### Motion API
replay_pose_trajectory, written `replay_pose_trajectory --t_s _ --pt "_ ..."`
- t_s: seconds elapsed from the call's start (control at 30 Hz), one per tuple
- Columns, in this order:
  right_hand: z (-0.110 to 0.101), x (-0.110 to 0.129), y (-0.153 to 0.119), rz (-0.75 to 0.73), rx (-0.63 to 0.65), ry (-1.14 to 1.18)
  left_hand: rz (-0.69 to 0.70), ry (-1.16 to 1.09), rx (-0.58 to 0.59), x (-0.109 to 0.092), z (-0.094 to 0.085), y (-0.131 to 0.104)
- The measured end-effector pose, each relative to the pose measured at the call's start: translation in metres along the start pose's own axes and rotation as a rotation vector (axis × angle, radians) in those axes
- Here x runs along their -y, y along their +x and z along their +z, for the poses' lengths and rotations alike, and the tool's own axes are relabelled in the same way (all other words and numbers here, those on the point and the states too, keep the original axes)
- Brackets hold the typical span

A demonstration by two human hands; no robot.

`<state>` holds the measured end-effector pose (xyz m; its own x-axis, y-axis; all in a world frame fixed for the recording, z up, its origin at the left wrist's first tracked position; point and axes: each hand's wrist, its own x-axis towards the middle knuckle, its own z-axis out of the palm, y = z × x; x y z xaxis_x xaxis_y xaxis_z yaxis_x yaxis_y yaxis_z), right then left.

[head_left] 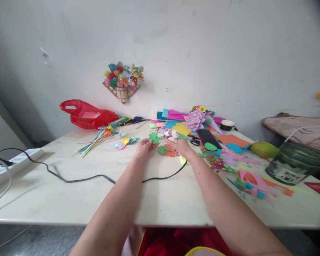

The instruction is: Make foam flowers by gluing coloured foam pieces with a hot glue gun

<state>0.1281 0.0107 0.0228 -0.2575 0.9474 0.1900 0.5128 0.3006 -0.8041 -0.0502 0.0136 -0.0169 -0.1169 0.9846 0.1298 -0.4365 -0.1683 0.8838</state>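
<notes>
Pinched in the fingers of my left hand [146, 148] is a green flower-shaped foam cutout [153, 137]. My right hand [183, 147] grips a white glue gun [173, 134], its nozzle end turned left towards the green cutout; whether the two touch I cannot tell. A black cord [173, 175] trails from below my right hand across the table to the left. Between the hands lie another green cutout [162, 150] and an orange foam piece [171, 153], partly covered by my right hand. Left of my left hand rests a small row of foam flowers [125, 141].
Thin strips [92, 144] and a red plastic bag [89, 115] lie at the back left. A power strip [18, 163] sits at the left edge. Black scissors [195, 141], a phone [208, 138], foam scraps [253, 185] and a glass jar [290, 163] occupy the right side.
</notes>
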Motion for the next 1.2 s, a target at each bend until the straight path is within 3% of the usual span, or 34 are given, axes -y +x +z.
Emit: replay_pose_trajectory --t_s 0.53,0.93,1.2 --pt "0.0 -0.001 0.001 -0.035 -0.025 -0.067 0.026 -0.004 0.015 0.004 -0.004 0.005" --pt "0.006 -0.005 0.003 -0.049 -0.097 0.25 0.11 -0.079 0.03 -0.016 -0.011 0.003" --pt "0.014 -0.003 0.012 -0.145 -0.093 -0.016 0.201 -0.131 -0.008 -0.034 -0.016 0.005"
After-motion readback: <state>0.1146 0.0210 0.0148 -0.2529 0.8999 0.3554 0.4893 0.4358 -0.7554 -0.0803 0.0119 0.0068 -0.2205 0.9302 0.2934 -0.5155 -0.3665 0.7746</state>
